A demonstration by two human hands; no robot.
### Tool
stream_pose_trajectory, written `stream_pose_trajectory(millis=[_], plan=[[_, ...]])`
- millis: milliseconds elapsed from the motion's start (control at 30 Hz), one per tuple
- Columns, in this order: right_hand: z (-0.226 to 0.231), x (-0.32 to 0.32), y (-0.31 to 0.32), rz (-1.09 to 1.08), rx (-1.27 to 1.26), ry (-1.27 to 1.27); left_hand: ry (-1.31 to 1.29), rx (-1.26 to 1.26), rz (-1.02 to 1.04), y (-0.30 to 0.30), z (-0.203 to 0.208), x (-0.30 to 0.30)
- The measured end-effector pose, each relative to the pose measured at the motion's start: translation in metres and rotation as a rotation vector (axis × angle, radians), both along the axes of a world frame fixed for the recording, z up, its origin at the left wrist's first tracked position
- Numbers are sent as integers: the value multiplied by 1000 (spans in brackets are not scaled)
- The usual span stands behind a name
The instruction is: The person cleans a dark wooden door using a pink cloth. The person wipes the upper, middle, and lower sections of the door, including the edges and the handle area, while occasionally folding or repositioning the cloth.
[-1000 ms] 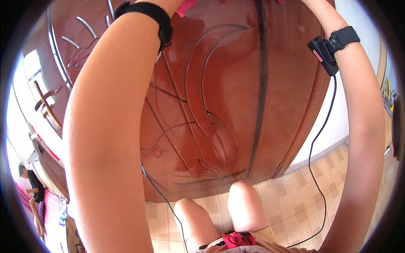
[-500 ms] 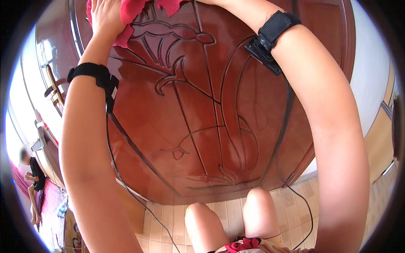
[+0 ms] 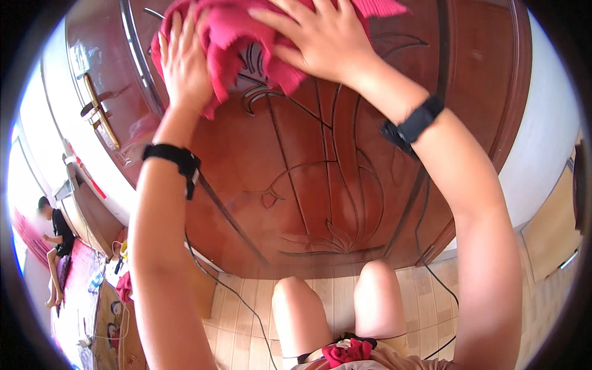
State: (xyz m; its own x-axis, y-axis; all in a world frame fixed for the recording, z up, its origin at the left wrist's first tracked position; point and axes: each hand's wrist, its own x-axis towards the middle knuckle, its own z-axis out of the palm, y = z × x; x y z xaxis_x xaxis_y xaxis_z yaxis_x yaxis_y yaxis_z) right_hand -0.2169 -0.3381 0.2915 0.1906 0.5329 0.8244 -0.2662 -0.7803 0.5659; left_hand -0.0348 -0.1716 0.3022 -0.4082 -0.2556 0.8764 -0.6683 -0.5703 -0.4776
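Note:
A crumpled pinkish-red ribbed cloth [image 3: 231,31] lies against the upper part of a glossy reddish-brown wooden door [image 3: 296,203]. Carved lines on the door form a vase with stems and petals. My left hand [image 3: 188,71] rests on the cloth's left side, fingers stretched upward. On its right side, my right hand [image 3: 330,46] lies flat with the fingers spread, the thumb over a hanging fold. The fingertips of the right hand run close to the top edge of the view. Neither hand's fingers are curled round the cloth.
A gold door handle [image 3: 98,111] sticks out at the left. Black straps [image 3: 422,120] circle both my forearms, with thin cables [image 3: 246,302] hanging to the tiled floor [image 3: 425,302]. My knees are close to the door's bottom. At far left, a person [image 3: 58,231] sits on a bed.
Both hands and the cloth now sit lower in the view. The right hand, almost cut off before, has come in toward the left hand, and more of the cloth shows.

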Motion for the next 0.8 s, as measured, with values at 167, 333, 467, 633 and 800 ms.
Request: stream_pose_trajectory(millis=[167,333,467,633,800], plan=[[-107,-16,-19,-133,10,150,212,207,15,6,-108,-22],[-232,-33,-33,-186,-94,327,265,523,48,3,-220,-24],[-225,-54,-50,-317,-412,515,149,583,34,-2,-212,-43],[-163,-69,-87,-133,-156,456,127,557,-64,-28,-140,-69],[-46,-108,-105,-325,20,94,50,181,-136,-82,-44,-108]])
